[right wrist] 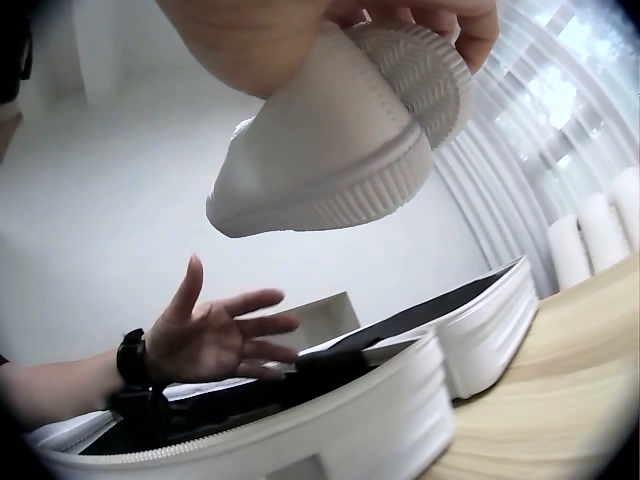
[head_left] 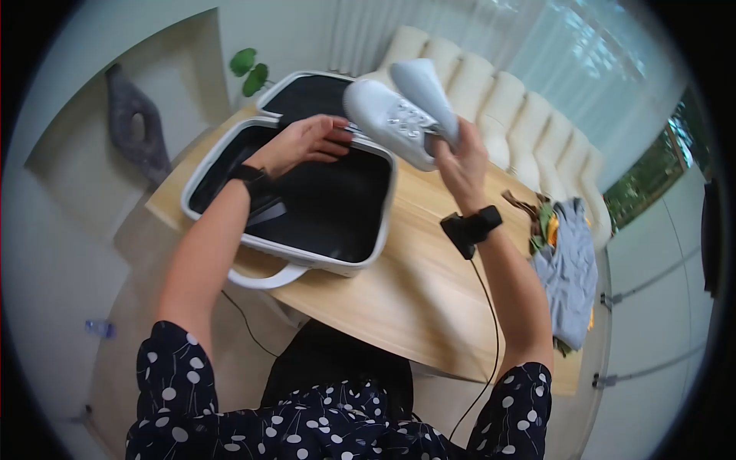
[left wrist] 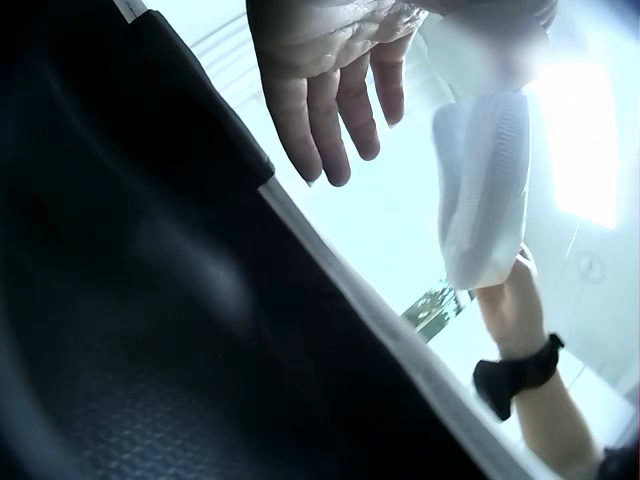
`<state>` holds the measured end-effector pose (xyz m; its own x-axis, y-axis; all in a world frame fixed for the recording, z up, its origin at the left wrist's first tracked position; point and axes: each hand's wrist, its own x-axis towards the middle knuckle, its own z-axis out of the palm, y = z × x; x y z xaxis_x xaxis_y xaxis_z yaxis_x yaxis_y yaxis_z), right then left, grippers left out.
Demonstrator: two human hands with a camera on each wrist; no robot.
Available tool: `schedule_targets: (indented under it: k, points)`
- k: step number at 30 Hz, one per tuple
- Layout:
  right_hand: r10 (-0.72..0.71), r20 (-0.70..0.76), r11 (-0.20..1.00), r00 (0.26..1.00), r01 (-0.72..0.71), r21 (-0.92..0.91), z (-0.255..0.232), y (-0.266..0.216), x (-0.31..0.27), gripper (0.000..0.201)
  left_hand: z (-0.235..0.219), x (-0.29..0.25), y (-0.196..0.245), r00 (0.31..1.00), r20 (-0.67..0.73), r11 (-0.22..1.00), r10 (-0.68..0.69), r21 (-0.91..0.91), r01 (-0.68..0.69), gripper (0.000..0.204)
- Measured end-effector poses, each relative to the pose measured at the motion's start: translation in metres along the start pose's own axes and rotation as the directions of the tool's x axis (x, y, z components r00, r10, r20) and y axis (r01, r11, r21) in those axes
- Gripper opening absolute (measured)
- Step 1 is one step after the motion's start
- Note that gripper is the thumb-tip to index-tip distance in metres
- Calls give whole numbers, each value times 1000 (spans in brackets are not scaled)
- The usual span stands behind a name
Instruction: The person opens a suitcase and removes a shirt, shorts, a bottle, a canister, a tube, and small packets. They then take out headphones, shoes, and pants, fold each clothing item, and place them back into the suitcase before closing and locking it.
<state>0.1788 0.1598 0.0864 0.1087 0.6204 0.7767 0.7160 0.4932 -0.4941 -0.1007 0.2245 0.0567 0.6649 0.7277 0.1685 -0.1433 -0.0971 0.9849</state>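
A pair of white lace-up sneakers (head_left: 395,115) is up in the air beyond the suitcase's right side. My right hand (head_left: 462,165) grips both by their heel ends; in the right wrist view its fingers wrap over a ribbed sole (right wrist: 425,85). My left hand (head_left: 308,143) is over the opened white suitcase (head_left: 387,199), fingers spread and holding nothing. The right wrist view shows that palm (right wrist: 205,340) turned toward the shoes, apart from them. Inside, the black lining (head_left: 330,199) shows, with a small grey piece (head_left: 268,213) near the front left.
The suitcase lid (head_left: 307,96) leans open at the back. Folded clothes (head_left: 567,268), grey on top, lie at the right end of the wooden table (head_left: 429,284). A cream tufted sofa (head_left: 529,115) stands behind. A cable (head_left: 494,322) hangs from the right wrist band.
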Motion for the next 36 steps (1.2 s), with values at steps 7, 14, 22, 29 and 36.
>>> schedule_targets:
  k: [7,14,22,29,36]
  points:
    - [36,404,991,914,-85,103,93,-30,-9,39,-20,-16,9,872,-489,996,22,-61,-59,51]
    - [277,897,769,346,-640,9,92,-42,-3,57,-34,3,-21,801,-569,947,-187,-320,-6,63]
    - [354,894,828,277,-537,-162,100,-30,-3,72,-41,2,-22,842,-490,943,-226,-327,62,49]
    - [200,808,875,555,-472,107,119,-28,2,55,-43,3,-21,877,-444,962,-184,-265,67,44]
    - [-99,695,995,712,66,74,96,-28,14,21,-67,4,-38,821,-558,992,-125,-52,116,48]
